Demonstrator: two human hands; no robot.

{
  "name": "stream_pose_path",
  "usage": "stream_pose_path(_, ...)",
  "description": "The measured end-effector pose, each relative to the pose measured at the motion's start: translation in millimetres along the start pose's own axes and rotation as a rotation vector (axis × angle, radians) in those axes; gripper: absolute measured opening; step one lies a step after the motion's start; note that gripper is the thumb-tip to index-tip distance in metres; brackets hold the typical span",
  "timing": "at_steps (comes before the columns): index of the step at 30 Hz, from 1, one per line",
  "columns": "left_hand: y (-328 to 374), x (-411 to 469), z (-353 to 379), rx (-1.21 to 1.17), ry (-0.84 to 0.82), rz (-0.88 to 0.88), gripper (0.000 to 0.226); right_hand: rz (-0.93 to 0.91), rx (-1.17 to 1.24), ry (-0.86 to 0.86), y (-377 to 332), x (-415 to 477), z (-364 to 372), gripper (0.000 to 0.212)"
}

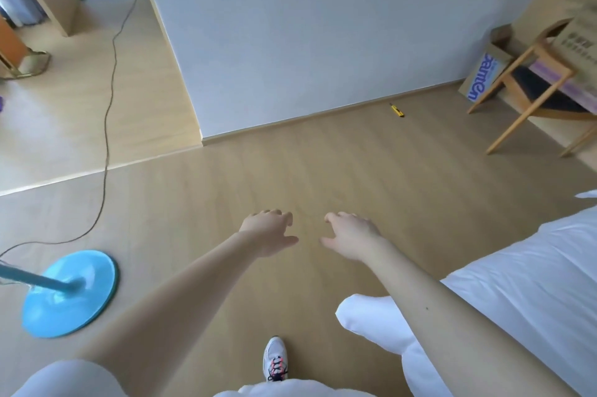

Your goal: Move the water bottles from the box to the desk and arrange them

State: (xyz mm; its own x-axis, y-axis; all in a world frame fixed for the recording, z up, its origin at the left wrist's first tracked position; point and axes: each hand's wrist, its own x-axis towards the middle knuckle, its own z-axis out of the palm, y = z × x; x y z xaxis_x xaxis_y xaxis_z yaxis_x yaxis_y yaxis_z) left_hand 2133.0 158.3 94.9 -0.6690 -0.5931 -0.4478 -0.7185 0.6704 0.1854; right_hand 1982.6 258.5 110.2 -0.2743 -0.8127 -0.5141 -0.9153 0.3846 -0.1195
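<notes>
Over the pale wood-look floor (290,154), the left hand (268,231) and right hand (350,235) reach forward side by side, fingers loosely spread and holding nothing, probably readied for a two-handed pickup. Well ahead and to their right, an open brown cardboard box with blue lettering (484,79) stands beside a wooden chair (529,86). No water bottles show, so their look cannot be told.

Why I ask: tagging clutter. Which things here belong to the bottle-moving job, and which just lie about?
Job: open cardboard box with blue lettering (probably); left hand; right hand, both empty.
Lying about: small yellow utility knife; round blue stand base; thin black cable; wooden chair.
</notes>
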Motion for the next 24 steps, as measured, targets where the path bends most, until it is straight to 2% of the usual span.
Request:
stream_pose_path(5, -30.1, 37.8, -16.6, -0.011, -0.033, 0.016, 0.048, 0.000, -0.006, -0.024, -19.3, 39.8, -16.9, 0.054)
stream_pose_path(14, -53.2, 116.1, -50.5, -0.039, -0.065, 0.013, 0.048, 0.006, -0.073, -0.044, -2.8, 114.6, -55.0, 0.051)
stream_pose_path(24, -37.2, 254.8, -128.6, 0.082, -0.111, 0.003, 0.049, -0.010, 0.056, -0.025, 70.2, 238.9, -126.3, 0.052)
